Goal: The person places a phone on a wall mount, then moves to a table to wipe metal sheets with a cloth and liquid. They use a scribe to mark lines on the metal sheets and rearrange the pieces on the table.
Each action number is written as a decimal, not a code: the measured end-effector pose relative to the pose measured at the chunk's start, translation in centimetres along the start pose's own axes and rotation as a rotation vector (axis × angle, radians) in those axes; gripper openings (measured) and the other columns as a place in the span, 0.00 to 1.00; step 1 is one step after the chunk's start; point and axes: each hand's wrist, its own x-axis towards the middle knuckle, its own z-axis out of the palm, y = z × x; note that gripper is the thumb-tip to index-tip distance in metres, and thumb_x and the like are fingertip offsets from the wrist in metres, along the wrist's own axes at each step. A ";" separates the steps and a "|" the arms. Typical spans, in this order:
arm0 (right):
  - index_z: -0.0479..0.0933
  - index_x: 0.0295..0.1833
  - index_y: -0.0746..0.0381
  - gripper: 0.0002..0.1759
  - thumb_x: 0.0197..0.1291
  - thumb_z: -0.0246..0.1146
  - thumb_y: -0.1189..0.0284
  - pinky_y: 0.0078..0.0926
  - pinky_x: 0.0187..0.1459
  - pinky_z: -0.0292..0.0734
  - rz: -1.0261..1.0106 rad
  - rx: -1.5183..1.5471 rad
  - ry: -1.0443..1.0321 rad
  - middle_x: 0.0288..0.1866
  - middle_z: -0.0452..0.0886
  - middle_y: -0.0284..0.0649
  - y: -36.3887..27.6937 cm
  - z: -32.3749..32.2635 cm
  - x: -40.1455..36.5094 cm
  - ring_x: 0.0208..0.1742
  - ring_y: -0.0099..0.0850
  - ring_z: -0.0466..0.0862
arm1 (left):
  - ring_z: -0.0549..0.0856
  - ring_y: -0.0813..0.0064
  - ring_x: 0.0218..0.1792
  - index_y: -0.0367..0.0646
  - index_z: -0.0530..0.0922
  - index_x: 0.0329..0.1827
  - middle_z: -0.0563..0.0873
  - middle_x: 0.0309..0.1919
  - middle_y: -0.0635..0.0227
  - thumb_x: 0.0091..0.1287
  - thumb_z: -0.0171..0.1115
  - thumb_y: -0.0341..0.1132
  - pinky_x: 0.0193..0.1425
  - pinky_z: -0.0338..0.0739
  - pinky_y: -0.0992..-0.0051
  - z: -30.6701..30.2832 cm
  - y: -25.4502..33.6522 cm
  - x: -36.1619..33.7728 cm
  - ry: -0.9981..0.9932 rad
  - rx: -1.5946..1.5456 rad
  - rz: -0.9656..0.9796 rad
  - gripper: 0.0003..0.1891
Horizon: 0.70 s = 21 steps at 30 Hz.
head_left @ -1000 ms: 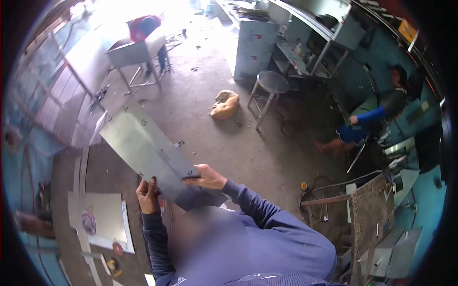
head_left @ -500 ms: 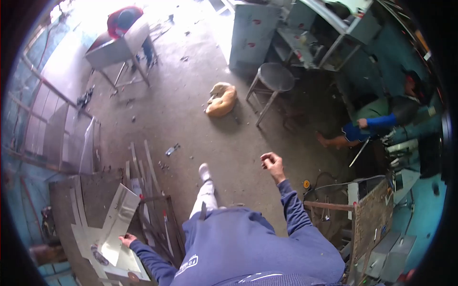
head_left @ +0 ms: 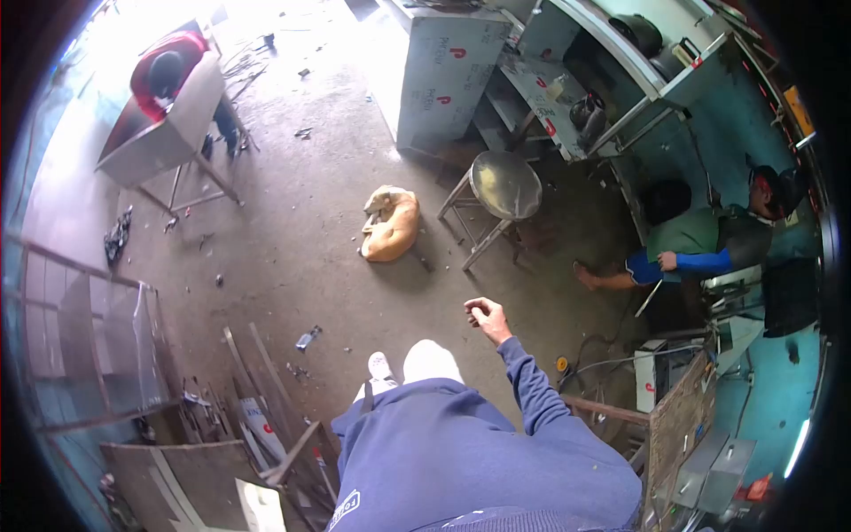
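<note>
My right hand (head_left: 487, 320) hangs over the bare concrete floor in front of my body. Its fingers are loosely curled with a gap to the thumb, and I see nothing held in them. My left hand is out of view below the lower edge. A bright metal sheet (head_left: 260, 507) shows at the bottom left, next to my blue sweatshirt (head_left: 479, 452); what touches it is hidden. Beside it, a worn board (head_left: 208, 470) carries narrow metal strips.
A tan dog (head_left: 392, 226) lies curled on the floor ahead, near a round metal stool (head_left: 505, 184). One person (head_left: 700, 239) sits at the right; another (head_left: 166, 75) is behind a steel table (head_left: 173, 133). Metal strips (head_left: 257, 363) lean at left, a wooden panel (head_left: 678, 426) stands at right.
My left hand, earlier on the metal sheet, has dropped out of view. The sheet has shifted down and right, now mostly cut off. My view has tilted up, and a knee has come forward.
</note>
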 end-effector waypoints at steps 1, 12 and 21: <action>0.81 0.50 0.62 0.10 0.69 0.56 0.78 0.21 0.35 0.81 0.057 0.021 0.052 0.40 0.84 0.35 0.4 -0.6 0.5 0.32 0.21 0.83 | 0.84 0.54 0.49 0.31 0.78 0.53 0.85 0.48 0.51 0.66 0.58 0.45 0.57 0.77 0.56 0.6 1.3 -0.9 0.038 0.049 0.065 0.23; 0.78 0.58 0.60 0.12 0.73 0.56 0.73 0.17 0.28 0.80 0.071 0.136 0.146 0.32 0.79 0.28 -2.4 -4.8 18.5 0.24 0.15 0.75 | 0.74 0.46 0.63 0.36 0.71 0.66 0.76 0.58 0.44 0.61 0.67 0.32 0.68 0.68 0.54 11.9 14.0 -31.1 -0.154 0.136 1.181 0.29; 0.81 0.51 0.62 0.10 0.70 0.62 0.71 0.16 0.26 0.76 -0.132 -0.016 0.176 0.29 0.78 0.28 -11.4 -6.7 34.1 0.23 0.14 0.74 | 0.84 0.51 0.47 0.39 0.75 0.61 0.83 0.45 0.51 0.60 0.70 0.34 0.52 0.80 0.57 24.1 3.7 -42.6 -0.827 0.539 1.125 0.25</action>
